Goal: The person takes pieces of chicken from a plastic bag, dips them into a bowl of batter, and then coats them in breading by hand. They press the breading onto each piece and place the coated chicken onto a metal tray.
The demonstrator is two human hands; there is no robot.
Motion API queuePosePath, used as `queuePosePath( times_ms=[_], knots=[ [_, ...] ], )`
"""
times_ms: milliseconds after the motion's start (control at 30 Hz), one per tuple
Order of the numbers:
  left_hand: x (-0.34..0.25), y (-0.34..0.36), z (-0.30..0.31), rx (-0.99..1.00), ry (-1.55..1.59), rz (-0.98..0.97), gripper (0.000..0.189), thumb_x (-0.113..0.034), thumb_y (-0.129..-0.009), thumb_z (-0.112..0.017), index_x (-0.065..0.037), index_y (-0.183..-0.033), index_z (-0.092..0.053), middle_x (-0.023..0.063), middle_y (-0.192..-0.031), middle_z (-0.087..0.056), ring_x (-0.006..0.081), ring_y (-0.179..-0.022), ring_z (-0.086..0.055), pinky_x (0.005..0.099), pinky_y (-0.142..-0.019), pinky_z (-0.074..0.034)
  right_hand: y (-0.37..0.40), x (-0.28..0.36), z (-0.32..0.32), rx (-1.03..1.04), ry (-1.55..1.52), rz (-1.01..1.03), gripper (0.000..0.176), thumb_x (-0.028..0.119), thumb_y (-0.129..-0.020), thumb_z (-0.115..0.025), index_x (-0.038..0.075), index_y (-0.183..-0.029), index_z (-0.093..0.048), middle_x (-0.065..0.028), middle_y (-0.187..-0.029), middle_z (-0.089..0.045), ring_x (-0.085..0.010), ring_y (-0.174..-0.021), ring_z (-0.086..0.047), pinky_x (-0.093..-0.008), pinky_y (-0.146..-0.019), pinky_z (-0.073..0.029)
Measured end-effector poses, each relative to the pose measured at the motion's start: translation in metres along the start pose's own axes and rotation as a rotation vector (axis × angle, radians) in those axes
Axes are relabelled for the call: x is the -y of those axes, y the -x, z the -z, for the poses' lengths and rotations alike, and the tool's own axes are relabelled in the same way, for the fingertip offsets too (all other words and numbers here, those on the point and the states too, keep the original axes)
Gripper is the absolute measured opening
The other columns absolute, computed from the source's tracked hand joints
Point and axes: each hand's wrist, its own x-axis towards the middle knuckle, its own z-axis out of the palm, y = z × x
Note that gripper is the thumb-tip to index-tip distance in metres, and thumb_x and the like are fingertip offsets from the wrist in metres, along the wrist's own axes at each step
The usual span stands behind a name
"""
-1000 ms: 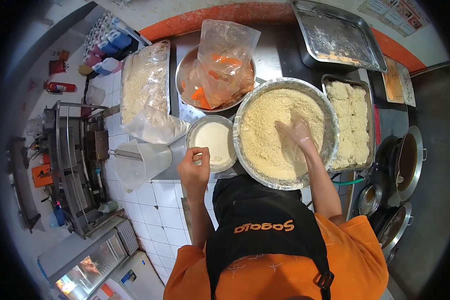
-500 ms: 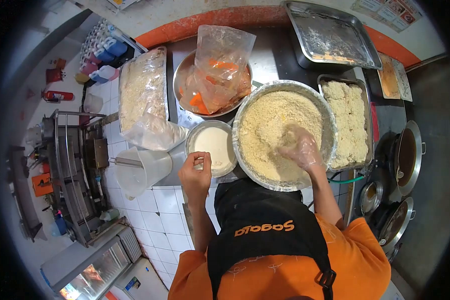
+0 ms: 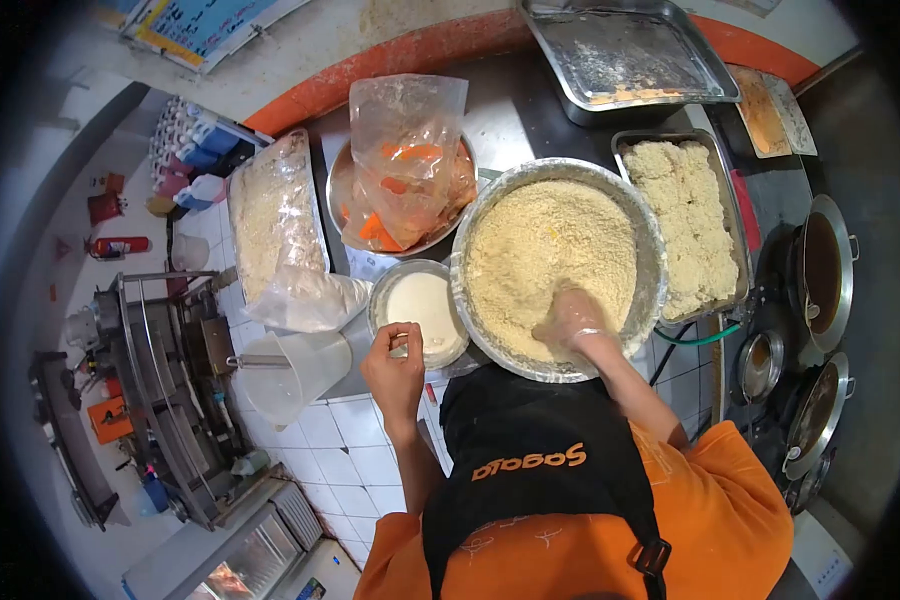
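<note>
Right hand (image 3: 570,325) has drawn back to the crumb bowl's (image 3: 653,262) near edge, fingers buried in crumbs (image 3: 550,240), their state unclear. Left hand (image 3: 394,368) fingers pinch the batter bowl's (image 3: 374,302) rim.

The big bowl (image 3: 653,262) is bright metal, its rim shiny and a little crinkled, like foil. The crumbs (image 3: 545,245) in it look dry, coarse and matt. A thin clear plastic glove (image 3: 582,336), filmy and wrinkled, covers the right hand (image 3: 567,322); the left hand (image 3: 395,365) is bare. The small bowl (image 3: 374,302) is metal too, and the batter (image 3: 425,300) inside is smooth and wet-glossy. The bag (image 3: 405,130) is clear, creased plastic. The jug (image 3: 290,372) is cloudy plastic, the apron (image 3: 530,420) matt black cloth, the tray (image 3: 620,50) dull, floury metal.
</note>
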Motion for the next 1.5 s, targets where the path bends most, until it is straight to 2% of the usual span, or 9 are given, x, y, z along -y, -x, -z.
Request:
queuePosePath(
  times_ms=[267,367,467,533,600,633,967,1333,1500],
  knots=[
    [-0.003,0.006,0.002,-0.010,-0.046,0.008,0.018,-0.017,-0.089,-0.073,0.000,-0.093,-0.071,0.0089,-0.078,-0.070,0.0134,-0.076,-0.065,0.0276,-0.068,-0.050,-0.010,0.002,0.039,-0.215,-0.423,0.309,0.052,0.017,-0.078,-0.076,-0.011,-0.118,-0.060,-0.0301,-0.097,-0.068,-0.0421,-0.089,-0.069,-0.0425,-0.077,-0.055],
    [0.004,0.003,0.000,-0.010,-0.027,-0.043,0.017,-0.016,-0.090,-0.073,0.000,-0.093,-0.070,0.0097,-0.080,-0.071,0.0137,-0.076,-0.067,0.0268,-0.065,-0.052,-0.028,0.003,-0.015,-0.341,0.248,0.593,0.069,0.000,-0.087,-0.049,-0.015,-0.149,-0.022,-0.0379,-0.154,-0.024,-0.0473,-0.145,-0.027,-0.0440,-0.122,-0.026],
    [0.011,0.001,0.001,-0.029,-0.006,-0.089,0.016,-0.015,-0.090,-0.072,0.001,-0.094,-0.070,0.0105,-0.082,-0.072,0.0143,-0.077,-0.069,0.0264,-0.060,-0.053,-0.047,-0.012,-0.007,-0.204,0.230,0.422,0.068,0.001,-0.092,-0.035,-0.010,-0.154,-0.009,-0.0313,-0.161,-0.005,-0.0386,-0.152,-0.007,-0.0436,-0.124,-0.018],
    [0.016,0.002,0.004,-0.032,0.000,-0.107,0.016,-0.015,-0.090,-0.072,0.001,-0.093,-0.070,0.0099,-0.081,-0.072,0.0139,-0.077,-0.068,0.0265,-0.059,-0.052,-0.061,-0.019,0.010,-0.240,0.053,0.385,0.065,0.006,-0.092,-0.040,-0.005,-0.154,-0.022,-0.0265,-0.161,-0.017,-0.0377,-0.150,-0.019,-0.0453,-0.122,-0.024],
    [0.019,-0.002,0.003,-0.030,-0.025,-0.098,0.017,-0.016,-0.090,-0.072,0.001,-0.092,-0.070,0.0094,-0.080,-0.071,0.0135,-0.075,-0.067,0.0274,-0.058,-0.051,-0.058,-0.014,0.069,0.225,-0.190,0.073,0.061,0.018,-0.092,-0.047,-0.002,-0.149,-0.037,-0.0246,-0.151,-0.041,-0.0385,-0.143,-0.035,-0.0450,-0.116,-0.034],
    [0.017,-0.003,0.004,-0.016,-0.018,-0.116,0.017,-0.016,-0.090,-0.072,0.001,-0.092,-0.070,0.0094,-0.080,-0.071,0.0135,-0.075,-0.067,0.0274,-0.058,-0.051,-0.051,-0.017,0.071,0.005,-0.327,0.061,0.059,0.029,-0.091,-0.054,-0.004,-0.140,-0.048,-0.0256,-0.132,-0.059,-0.0413,-0.131,-0.049,-0.0437,-0.108,-0.041],
    [0.013,0.003,0.003,-0.014,0.004,-0.097,0.016,-0.014,-0.091,-0.073,0.001,-0.090,-0.068,0.0018,-0.076,-0.065,0.0082,-0.070,-0.056,0.0248,-0.065,-0.046,-0.063,-0.032,0.006,-0.105,-0.576,0.114,0.073,0.043,-0.093,-0.066,-0.011,-0.137,-0.045,-0.0310,-0.131,-0.057,-0.0371,-0.121,-0.057,-0.0416,-0.104,-0.045],
    [0.007,0.008,0.005,-0.033,-0.038,-0.137,0.017,-0.015,-0.090,-0.072,0.002,-0.089,-0.068,0.0036,-0.076,-0.066,0.0102,-0.069,-0.058,0.0264,-0.065,-0.048,-0.038,-0.076,0.121,-0.038,-1.486,0.008,0.071,0.041,-0.091,-0.071,0.003,-0.144,-0.044,-0.0189,-0.133,-0.060,-0.0271,-0.125,-0.057,-0.0494,-0.103,-0.051],
    [0.013,0.010,0.013,-0.059,-0.025,-0.138,0.017,-0.015,-0.090,-0.072,0.002,-0.089,-0.068,0.0050,-0.076,-0.067,0.0115,-0.068,-0.059,0.0276,-0.066,-0.049,-0.084,-0.159,0.169,-0.411,-1.447,-0.061,0.054,0.040,-0.092,-0.071,0.008,-0.132,-0.056,-0.0101,-0.126,-0.064,-0.0249,-0.118,-0.062,-0.0466,-0.100,-0.053]
  ],
)
